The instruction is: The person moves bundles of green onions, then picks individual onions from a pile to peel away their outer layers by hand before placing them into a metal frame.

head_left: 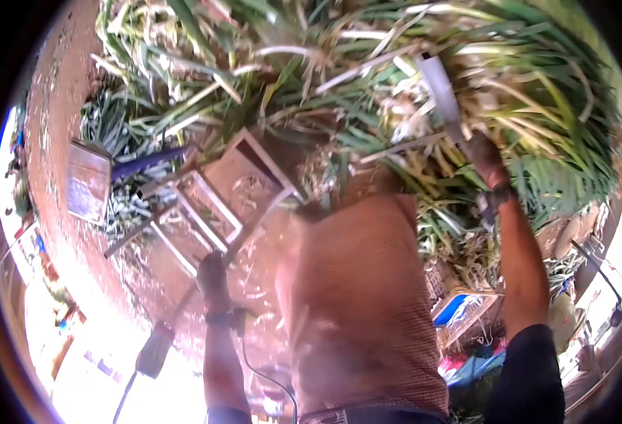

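My left hand [212, 277], dark-gloved, closes at the lower corner of a tilted metal stool-like frame [208, 215] with several pale bars and a flat panel. Farther right, my right hand [483, 155], gloved too, grips a knife [441, 90] with a broad, pale blade pointing up and away. The blade lies over a large heap of leek-like green stalks [544, 134] with white and yellowed parts. More long stalks [205, 78] spread across the top, beyond the frame.
At the left a square, flat panel [89, 182] stands by a purple-blue bar [148, 162]. Bits of leaf litter the brown ground [155, 265]. To the lower right sits a crate [470, 318] with something blue inside, above a blue plastic bag [479, 367].
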A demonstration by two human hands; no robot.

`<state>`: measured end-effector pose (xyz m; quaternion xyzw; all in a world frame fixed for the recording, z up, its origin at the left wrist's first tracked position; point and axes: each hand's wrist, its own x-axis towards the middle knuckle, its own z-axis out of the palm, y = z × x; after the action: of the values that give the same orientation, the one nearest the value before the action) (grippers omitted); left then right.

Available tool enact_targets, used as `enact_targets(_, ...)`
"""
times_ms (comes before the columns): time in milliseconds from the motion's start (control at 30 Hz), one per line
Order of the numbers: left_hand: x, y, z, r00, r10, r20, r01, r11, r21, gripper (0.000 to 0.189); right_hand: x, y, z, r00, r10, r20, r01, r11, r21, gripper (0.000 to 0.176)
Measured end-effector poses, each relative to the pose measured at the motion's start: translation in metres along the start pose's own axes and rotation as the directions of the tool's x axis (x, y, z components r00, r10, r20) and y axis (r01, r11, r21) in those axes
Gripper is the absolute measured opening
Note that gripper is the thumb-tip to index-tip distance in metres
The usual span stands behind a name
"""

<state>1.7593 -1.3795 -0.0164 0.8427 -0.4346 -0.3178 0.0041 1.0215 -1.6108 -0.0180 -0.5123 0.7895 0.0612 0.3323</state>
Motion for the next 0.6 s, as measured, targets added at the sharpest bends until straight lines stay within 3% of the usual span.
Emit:
enact_targets(33, -0.012, 0.03, -0.005, 0.997, -0.069, -0.045, 0.068, 0.997, -0.029, 0.039, 0.031, 0.01, 0.016, 0.995, -0.035, -0.098, 0.029, 0.998, -0.06, 0.049)
enact_targets(67, -0.014, 0.054, -0.004, 0.986, -0.13, -0.101, 0.124, 0.99, -0.07, 0.038, 0.051, 0.012, 0.023, 0.991, -0.099, -0.085, 0.108, 0.988, 0.11, 0.053)
enact_targets(100, -0.017, 0.081, -0.005, 0.98, -0.162, -0.112, 0.157, 0.986, -0.055, 0.038, 0.076, 0.016, 0.036, 0.986, -0.151, -0.067, 0.16, 0.974, 0.158, 0.057)
enact_targets(133, -0.022, 0.104, -0.007, 0.944, -0.303, -0.133, 0.267, 0.934, -0.237, 0.036, 0.076, -0.011, 0.031, 1.0, -0.025, 0.006, 0.025, 0.999, 0.032, 0.053)
enact_targets(167, -0.023, 0.112, -0.007, 0.89, -0.435, -0.136, 0.346, 0.839, -0.421, 0.033, 0.118, 0.02, 0.051, 0.997, -0.073, -0.026, 0.067, 0.981, -0.183, 0.048)
enact_targets(200, -0.022, 0.111, -0.007, 0.876, -0.458, -0.148, 0.364, 0.832, -0.419, 0.033, 0.136, 0.037, 0.062, 0.986, -0.125, -0.111, 0.104, 0.979, -0.177, 0.042)
enact_targets(267, -0.02, 0.109, -0.01, 0.891, -0.432, -0.139, 0.385, 0.882, -0.272, 0.034, 0.193, 0.098, 0.075, 0.996, -0.092, 0.022, 0.094, 0.969, -0.227, 0.039)
enact_targets(333, -0.017, 0.087, -0.005, 0.879, -0.456, -0.141, 0.398, 0.863, -0.311, 0.03, 0.171, 0.077, 0.064, 0.938, -0.319, -0.137, 0.29, 0.937, -0.194, 0.036)
enact_targets(400, -0.016, 0.068, -0.007, 0.971, -0.224, -0.077, 0.216, 0.971, -0.104, 0.026, 0.131, 0.016, 0.044, 0.949, -0.281, -0.143, 0.221, 0.917, -0.331, 0.026)
enact_targets(433, -0.016, 0.109, -0.015, 0.879, -0.474, -0.041, 0.424, 0.819, -0.387, 0.014, 0.107, -0.021, 0.031, 0.929, -0.337, -0.15, 0.267, 0.895, -0.358, 0.025)
enact_targets(467, -0.015, 0.049, 0.004, 0.963, 0.099, -0.251, -0.095, 0.995, 0.026, 0.011, 0.085, -0.051, 0.02, 0.909, -0.387, -0.153, 0.306, 0.87, -0.386, 0.024)
enact_targets(500, -0.015, 0.089, -0.01, 0.953, -0.252, -0.167, 0.217, 0.955, -0.202, 0.012, 0.073, -0.065, 0.014, 0.862, -0.461, -0.213, 0.367, 0.855, -0.365, 0.022)
enact_targets(533, -0.014, 0.133, -0.023, 0.834, -0.552, -0.011, 0.506, 0.771, -0.387, 0.013, 0.063, -0.079, 0.008, 0.803, -0.528, -0.274, 0.429, 0.833, -0.349, 0.021)
enact_targets(567, -0.015, 0.095, -0.016, 0.947, -0.309, -0.091, 0.269, 0.915, -0.302, 0.031, 0.049, -0.103, -0.001, 0.774, -0.568, -0.28, 0.494, 0.818, -0.294, 0.02)
enact_targets(600, -0.014, 0.086, -0.012, 0.944, -0.317, -0.095, 0.276, 0.912, -0.305, 0.031, 0.042, -0.115, 0.0, 0.77, -0.576, -0.275, 0.503, 0.813, -0.294, 0.02)
